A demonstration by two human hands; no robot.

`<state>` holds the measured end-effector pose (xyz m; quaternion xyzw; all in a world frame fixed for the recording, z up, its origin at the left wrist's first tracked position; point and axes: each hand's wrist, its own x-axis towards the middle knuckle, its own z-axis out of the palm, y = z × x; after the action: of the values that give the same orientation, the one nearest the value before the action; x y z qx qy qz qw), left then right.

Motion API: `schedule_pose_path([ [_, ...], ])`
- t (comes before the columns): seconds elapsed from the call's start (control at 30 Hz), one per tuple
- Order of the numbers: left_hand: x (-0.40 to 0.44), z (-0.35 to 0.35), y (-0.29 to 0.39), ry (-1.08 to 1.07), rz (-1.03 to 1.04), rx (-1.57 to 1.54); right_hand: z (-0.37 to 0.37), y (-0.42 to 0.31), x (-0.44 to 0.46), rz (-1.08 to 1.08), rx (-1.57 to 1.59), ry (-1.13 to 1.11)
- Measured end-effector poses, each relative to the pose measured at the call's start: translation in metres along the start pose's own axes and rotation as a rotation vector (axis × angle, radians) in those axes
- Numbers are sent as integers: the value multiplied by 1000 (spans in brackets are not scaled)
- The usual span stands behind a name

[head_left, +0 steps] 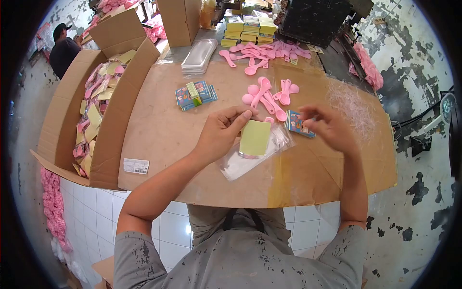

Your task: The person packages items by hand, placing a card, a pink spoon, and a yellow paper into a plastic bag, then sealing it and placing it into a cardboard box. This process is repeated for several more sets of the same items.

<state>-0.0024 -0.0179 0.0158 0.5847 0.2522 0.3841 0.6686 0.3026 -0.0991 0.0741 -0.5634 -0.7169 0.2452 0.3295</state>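
My left hand [222,131] pinches the top of a clear plastic bag between thumb and forefinger. Inside or against that bag is a yellow-green card [255,137], with part of a pink spoon [269,120] showing at its upper edge. Under it lie flat clear plastic bags [237,166]. My right hand [333,129] hovers with fingers apart and bent, nothing visible in them, beside a small stack of blue printed cards [297,123]. Pink measuring spoons [263,95] lie in a loose group beyond both hands, with a smaller group of spoons [286,91] to the right.
A carton [108,149] full of packed pieces stands at left. Bundled blue cards [185,98], stacked clear sleeves [198,57], a spoon pile [274,49] and yellow card stacks [250,28] sit farther back. Shredded strips [353,108] lie right. Another person [63,50] is at far left.
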Motion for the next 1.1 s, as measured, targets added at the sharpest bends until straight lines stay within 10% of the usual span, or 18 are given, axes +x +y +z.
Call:
schedule_pose_path([
  [0.33, 0, -1, -5, -19, -35, 9, 73, -18, 24, 112, 698, -58],
  [1.1, 6, -16, -14, -123, 179, 319, 79, 23, 20, -90, 670, -11],
])
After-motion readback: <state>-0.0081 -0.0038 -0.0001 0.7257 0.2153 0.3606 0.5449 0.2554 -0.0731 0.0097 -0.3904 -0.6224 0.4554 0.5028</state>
